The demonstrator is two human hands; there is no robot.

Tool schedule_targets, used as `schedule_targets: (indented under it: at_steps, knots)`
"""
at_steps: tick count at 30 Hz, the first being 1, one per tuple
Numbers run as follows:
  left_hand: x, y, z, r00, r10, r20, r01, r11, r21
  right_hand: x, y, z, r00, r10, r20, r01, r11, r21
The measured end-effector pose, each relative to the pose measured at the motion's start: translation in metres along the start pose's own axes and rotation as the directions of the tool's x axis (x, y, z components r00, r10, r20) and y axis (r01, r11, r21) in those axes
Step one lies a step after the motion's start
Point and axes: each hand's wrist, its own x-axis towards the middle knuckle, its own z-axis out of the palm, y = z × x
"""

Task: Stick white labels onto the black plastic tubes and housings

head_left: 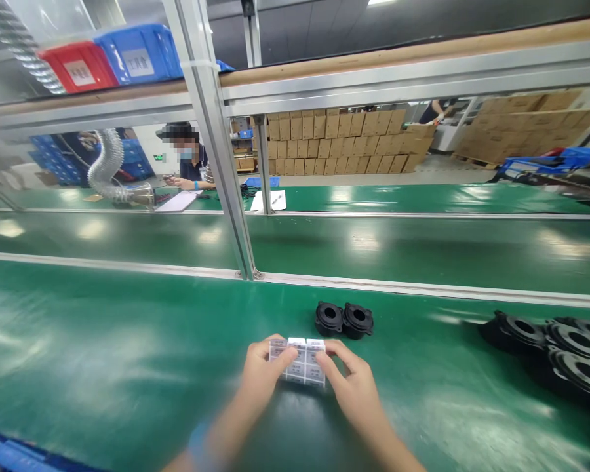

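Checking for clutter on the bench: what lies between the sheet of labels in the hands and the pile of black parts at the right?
Only bare green mat lies between the label sheet and the black pile, in the head view.

Label sheet (299,360) ctr-bottom betw. both hands; two parts (344,320) just above it; parts pile (550,347) far right; bins (108,62) upper left.

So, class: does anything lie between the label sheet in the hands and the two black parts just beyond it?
Nothing visible. Both hands, left and right, hold the label sheet; only bare green mat separates it from the two black parts.
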Motion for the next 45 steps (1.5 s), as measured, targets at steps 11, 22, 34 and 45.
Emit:
schedule_targets:
  at_steps: [11,22,34,45]
  knots:
    - [0.005,0.009,-0.010,0.992,0.093,0.089,-0.106,0.981,0.160,0.011,-0.018,-0.021,0.994,0.001,0.113,0.005,0.998,-0.058]
    - [0.004,0.007,-0.004,0.995,-0.048,0.088,0.040,0.995,0.095,-0.008,-0.005,-0.023,0.604,-0.794,0.072,0.663,0.451,-0.597]
    - [-0.001,0.014,0.002,0.987,0.052,0.155,-0.080,0.982,0.174,-0.004,-0.013,-0.005,1.000,-0.019,0.011,0.019,0.998,-0.062]
    - [-0.001,0.007,0.003,0.985,0.101,0.140,-0.138,0.948,0.288,-0.007,-0.001,-0.008,0.707,-0.707,0.024,0.613,0.596,-0.518]
